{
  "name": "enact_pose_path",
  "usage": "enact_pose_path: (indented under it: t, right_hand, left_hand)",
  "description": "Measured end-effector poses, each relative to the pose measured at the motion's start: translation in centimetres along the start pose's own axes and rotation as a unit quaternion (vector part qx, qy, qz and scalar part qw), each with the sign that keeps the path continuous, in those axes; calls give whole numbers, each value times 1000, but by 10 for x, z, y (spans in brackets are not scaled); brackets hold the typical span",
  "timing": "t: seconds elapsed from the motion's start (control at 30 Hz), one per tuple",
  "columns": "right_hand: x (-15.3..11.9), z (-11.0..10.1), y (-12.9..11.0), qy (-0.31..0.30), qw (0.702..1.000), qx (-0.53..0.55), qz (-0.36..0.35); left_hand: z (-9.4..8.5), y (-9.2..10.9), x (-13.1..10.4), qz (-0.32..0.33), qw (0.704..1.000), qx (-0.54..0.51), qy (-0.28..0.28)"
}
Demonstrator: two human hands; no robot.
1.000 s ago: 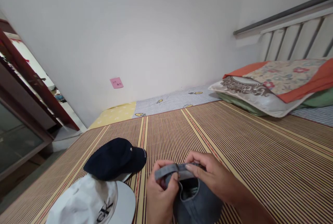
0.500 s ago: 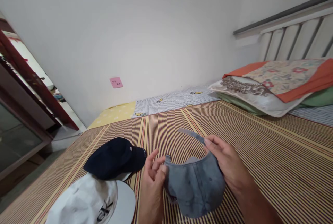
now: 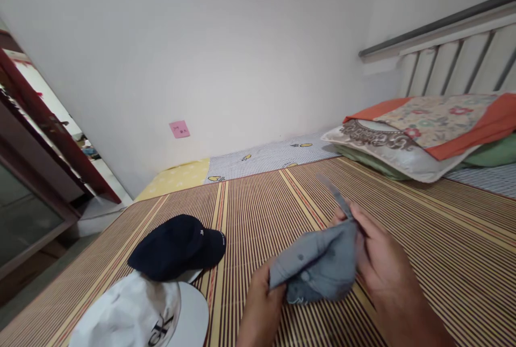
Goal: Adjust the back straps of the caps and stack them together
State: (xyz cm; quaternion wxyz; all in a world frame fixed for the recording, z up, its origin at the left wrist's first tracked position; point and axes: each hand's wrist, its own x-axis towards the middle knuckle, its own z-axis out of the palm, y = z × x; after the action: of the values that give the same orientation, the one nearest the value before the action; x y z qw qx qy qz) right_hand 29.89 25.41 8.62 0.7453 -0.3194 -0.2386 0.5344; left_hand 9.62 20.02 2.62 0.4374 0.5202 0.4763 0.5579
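Note:
A grey-blue cap point(image 3: 322, 261) is held between both hands above the striped mat. My left hand point(image 3: 264, 298) is closed on its left edge. At the other side, my right hand point(image 3: 382, 261) grips the cap near the base of its loose strap point(image 3: 336, 194), which points up and to the left. On the mat to the left lie a dark navy cap point(image 3: 175, 247) and, partly beneath it, a white cap point(image 3: 133, 309) with black letters and a pale brim.
The striped mat point(image 3: 250, 218) covers the bed. Pillows with a floral orange-edged cover point(image 3: 443, 116) lie at the right, below a headboard point(image 3: 463, 62). A pink note point(image 3: 179, 129) is on the wall. A red door point(image 3: 60, 127) stands at the far left.
The grey-blue cap has turned and tilted, shifting a little right. Its strap has swung more upright. My left hand has moved right and its fingers have closed on the cap's edge.

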Motion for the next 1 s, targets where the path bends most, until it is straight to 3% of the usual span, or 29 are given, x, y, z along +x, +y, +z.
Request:
enact_pose_path:
  t: [0.1,0.2,0.3,0.4,0.47,0.53,0.63,0.7,0.77,0.9,1.0]
  right_hand:
    - [-5,5,0,-58,995,-83,-6]
    - [-10,5,0,-192,966,-171,3]
    - [-17,3,-2,-343,904,-255,17]
    - [-24,6,-3,-424,830,-358,60]
    - [-27,10,-2,-432,817,-378,65]
    - [-26,12,1,-406,842,-353,35]
    - [-21,10,5,-335,881,-333,-22]
    - [-18,7,5,-300,893,-333,-38]
    - [-17,5,5,-280,901,-328,-41]
    - [-17,5,3,-276,906,-317,-35]
    - [-10,2,7,-276,887,-368,-36]
  left_hand:
    - [-12,12,1,-58,997,-48,34]
    - [-18,20,1,-118,986,-97,72]
    - [-16,22,2,-133,974,-164,85]
    - [-15,22,4,-128,964,-215,87]
    - [-16,24,4,-114,971,-194,85]
    - [-18,26,4,-84,984,-148,59]
    - [-16,30,3,-45,991,-120,-30]
    - [-13,33,2,-53,989,-122,-72]
    - [-10,35,1,-67,988,-114,-74]
    - [-13,35,-3,-82,988,-102,-78]
    - [-19,33,-6,-88,984,-101,-114]
